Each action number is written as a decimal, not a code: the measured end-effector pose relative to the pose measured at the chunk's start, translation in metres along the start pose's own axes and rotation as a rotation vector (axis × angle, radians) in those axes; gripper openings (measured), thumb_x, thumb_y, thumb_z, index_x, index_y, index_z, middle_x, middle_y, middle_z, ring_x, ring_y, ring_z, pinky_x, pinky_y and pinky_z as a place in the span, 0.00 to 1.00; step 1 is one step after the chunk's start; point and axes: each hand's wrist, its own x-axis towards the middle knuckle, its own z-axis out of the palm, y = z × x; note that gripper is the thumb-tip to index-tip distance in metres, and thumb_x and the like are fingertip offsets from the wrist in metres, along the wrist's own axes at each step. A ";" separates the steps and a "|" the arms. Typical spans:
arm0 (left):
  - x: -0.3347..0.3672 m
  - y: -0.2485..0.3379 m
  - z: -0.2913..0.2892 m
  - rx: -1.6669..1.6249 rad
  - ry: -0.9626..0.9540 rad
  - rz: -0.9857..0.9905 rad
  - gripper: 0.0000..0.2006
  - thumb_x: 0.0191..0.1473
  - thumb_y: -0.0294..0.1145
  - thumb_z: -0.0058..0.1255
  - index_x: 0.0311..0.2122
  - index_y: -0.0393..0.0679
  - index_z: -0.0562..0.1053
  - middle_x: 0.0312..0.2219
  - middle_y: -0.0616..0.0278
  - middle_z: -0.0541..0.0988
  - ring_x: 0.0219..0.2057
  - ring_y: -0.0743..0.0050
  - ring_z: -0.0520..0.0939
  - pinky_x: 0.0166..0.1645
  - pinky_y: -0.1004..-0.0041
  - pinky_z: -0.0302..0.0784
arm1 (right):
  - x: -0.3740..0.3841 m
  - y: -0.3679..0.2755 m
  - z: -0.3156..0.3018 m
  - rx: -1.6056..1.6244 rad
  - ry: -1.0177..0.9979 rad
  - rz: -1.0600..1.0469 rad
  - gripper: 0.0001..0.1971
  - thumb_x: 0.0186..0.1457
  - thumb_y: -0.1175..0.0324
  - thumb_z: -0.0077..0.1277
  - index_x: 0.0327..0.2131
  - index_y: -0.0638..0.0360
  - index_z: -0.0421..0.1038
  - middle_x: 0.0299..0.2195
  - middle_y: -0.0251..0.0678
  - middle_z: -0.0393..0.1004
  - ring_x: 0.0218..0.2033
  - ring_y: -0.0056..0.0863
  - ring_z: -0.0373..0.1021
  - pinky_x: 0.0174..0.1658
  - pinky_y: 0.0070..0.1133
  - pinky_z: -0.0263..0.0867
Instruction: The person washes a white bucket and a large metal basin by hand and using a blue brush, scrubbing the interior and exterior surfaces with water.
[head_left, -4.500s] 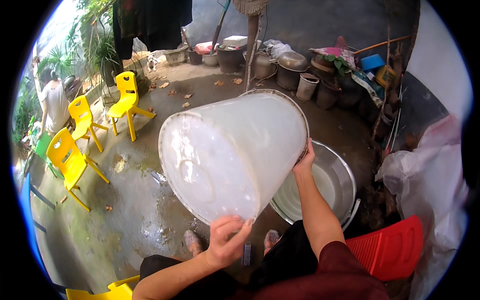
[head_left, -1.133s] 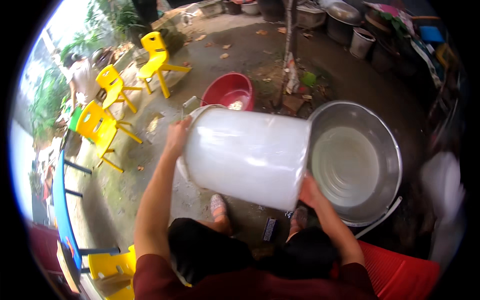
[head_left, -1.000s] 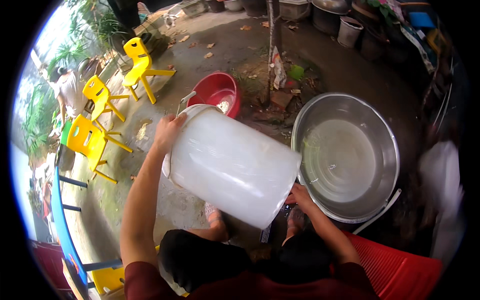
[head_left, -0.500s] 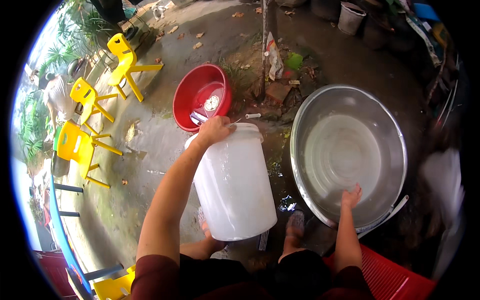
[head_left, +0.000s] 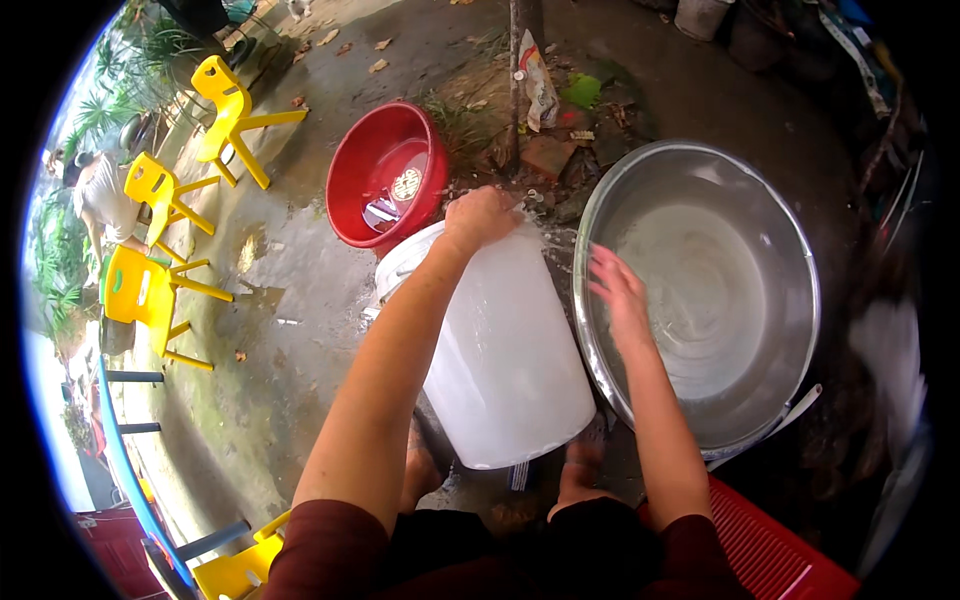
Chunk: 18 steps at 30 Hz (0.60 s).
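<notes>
A large white plastic bucket (head_left: 510,350) leans at a slant in front of me, its rim end away from me and its base towards my feet. My left hand (head_left: 482,217) is closed on the rim end, and splashes of water show beside it. My right hand (head_left: 618,285) has its fingers apart and slightly blurred, holding nothing, over the left side of a wide metal basin (head_left: 700,400). Rippling, cloudy water (head_left: 700,290) lies in the basin. Beyond the bucket stands a red plastic tub (head_left: 345,180) with a few small items inside; the bucket's inside is hidden.
Several yellow chairs (head_left: 145,290) stand on the left, near a blue-edged table (head_left: 130,450) and a bending person (head_left: 105,200). A thin post (head_left: 515,100) rises beyond the bucket. A red ridged plastic thing (head_left: 770,550) lies at lower right. The ground (head_left: 290,400) is wet.
The bucket has turned and shifted right, its rim end swinging right with my left hand. My right hand has come up from inside the basin towards its left rim. Water now splashes near the bucket's rim.
</notes>
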 end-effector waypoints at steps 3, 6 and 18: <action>-0.006 0.025 -0.006 0.114 -0.030 0.093 0.24 0.40 0.50 0.56 0.46 0.57 0.74 0.39 0.56 0.77 0.41 0.56 0.77 0.46 0.63 0.71 | -0.004 0.072 -0.109 -0.295 0.413 0.008 0.17 0.58 0.65 0.42 0.49 0.63 0.66 0.48 0.39 0.68 0.48 0.31 0.65 0.51 0.26 0.61; -0.006 0.023 -0.010 0.175 -0.089 0.124 0.29 0.37 0.51 0.57 0.49 0.55 0.71 0.39 0.55 0.78 0.41 0.56 0.78 0.46 0.63 0.72 | -0.017 0.115 -0.166 0.036 0.763 0.369 0.17 0.55 0.68 0.46 0.46 0.67 0.66 0.45 0.42 0.69 0.46 0.32 0.67 0.50 0.27 0.62; -0.029 -0.025 -0.021 0.137 -0.085 0.061 0.31 0.34 0.50 0.58 0.44 0.41 0.71 0.32 0.47 0.78 0.37 0.50 0.78 0.42 0.60 0.71 | 0.002 0.034 -0.061 -0.200 0.175 -0.016 0.19 0.58 0.63 0.41 0.48 0.67 0.66 0.47 0.42 0.69 0.51 0.31 0.64 0.54 0.23 0.58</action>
